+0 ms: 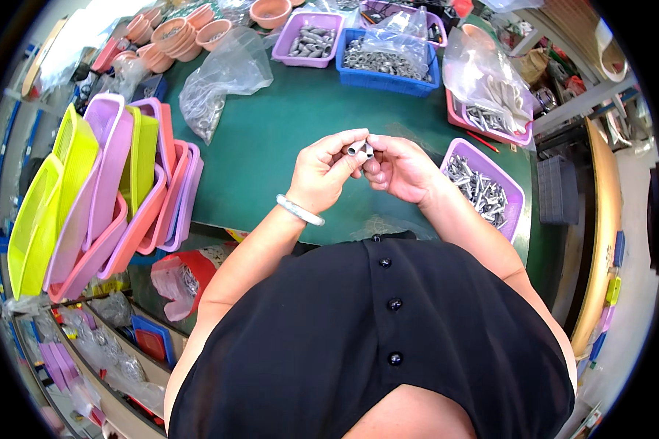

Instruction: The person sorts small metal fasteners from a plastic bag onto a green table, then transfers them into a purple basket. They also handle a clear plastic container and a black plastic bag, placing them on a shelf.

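Observation:
Over the green table (300, 117), my two hands meet in front of my chest. My left hand (318, 170), with a pale bangle on its wrist, pinches a small grey metal tube-shaped part (355, 148), its open end showing. Fingers of my right hand (403, 170) close on a second hollow metal part (368, 153) right beside the first. Whether the two parts are joined, I cannot tell, as the fingers cover most of them. To the right of my right hand is a purple basket (518, 196) of long, shiny metal pieces.
Nested purple, pink and lime baskets (102, 190) lean at the left. Along the back are a plastic bag of parts (223, 80), terracotta-coloured bowls (172, 36), a purple bin (277, 53) and a blue bin (388, 86). A red pencil (483, 142) lies near a pink tray (458, 113).

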Demonstrator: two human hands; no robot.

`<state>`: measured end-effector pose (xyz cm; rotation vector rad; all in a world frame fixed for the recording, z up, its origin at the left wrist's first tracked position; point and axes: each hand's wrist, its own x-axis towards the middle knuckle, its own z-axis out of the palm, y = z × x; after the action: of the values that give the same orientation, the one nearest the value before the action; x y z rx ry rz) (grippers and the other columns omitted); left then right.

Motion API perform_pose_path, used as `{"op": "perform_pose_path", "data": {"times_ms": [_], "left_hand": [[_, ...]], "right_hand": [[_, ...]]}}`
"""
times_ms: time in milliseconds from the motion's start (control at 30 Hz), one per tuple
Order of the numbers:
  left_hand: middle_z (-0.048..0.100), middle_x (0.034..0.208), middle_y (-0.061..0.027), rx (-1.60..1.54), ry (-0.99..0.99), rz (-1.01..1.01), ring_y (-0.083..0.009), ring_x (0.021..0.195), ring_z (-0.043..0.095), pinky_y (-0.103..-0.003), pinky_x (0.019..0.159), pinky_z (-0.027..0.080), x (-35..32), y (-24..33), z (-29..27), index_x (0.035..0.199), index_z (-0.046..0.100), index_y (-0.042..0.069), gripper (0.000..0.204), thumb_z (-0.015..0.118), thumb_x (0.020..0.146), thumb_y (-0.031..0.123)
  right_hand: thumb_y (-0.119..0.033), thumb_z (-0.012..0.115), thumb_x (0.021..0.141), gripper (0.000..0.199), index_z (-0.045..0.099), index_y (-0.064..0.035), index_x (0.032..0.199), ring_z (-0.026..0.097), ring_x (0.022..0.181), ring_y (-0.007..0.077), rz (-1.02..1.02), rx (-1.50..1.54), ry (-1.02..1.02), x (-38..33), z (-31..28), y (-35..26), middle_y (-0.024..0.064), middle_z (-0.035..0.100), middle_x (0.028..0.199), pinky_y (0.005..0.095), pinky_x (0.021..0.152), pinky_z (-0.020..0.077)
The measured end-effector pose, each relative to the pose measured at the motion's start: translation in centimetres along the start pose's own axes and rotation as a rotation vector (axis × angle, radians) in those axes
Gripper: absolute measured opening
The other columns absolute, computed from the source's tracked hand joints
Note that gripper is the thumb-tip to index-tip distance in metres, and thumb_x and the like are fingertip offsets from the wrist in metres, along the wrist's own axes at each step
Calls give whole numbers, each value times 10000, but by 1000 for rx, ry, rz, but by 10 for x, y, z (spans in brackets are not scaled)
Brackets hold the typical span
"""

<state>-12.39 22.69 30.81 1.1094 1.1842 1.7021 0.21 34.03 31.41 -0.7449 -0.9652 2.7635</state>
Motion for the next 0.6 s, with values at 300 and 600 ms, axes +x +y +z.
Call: {"op": "perform_pose_path", "data": {"times_ms": [300, 600], "left_hand": [[586, 746, -27, -7, 326, -60, -73, 603, 514, -203, 547, 435, -50, 4, -55, 994, 602, -2, 164, 572, 838, 40], [578, 677, -22, 153, 1354, -363, -97, 546, 490, -253, 491, 394, -216, -87, -188, 847, 630, -18, 247, 634, 792, 223]], "right_hand": [[-389, 482, 901, 380, 553, -43, 761, 433, 499, 114, 137, -426, -118, 38, 37, 31, 22, 492, 589, 250, 445, 338], [-245, 542, 807, 242, 531, -3, 797, 513, 614, 206, -291, -61, -1459, -43, 106, -45, 47, 528, 673, 376, 700, 465]]}}
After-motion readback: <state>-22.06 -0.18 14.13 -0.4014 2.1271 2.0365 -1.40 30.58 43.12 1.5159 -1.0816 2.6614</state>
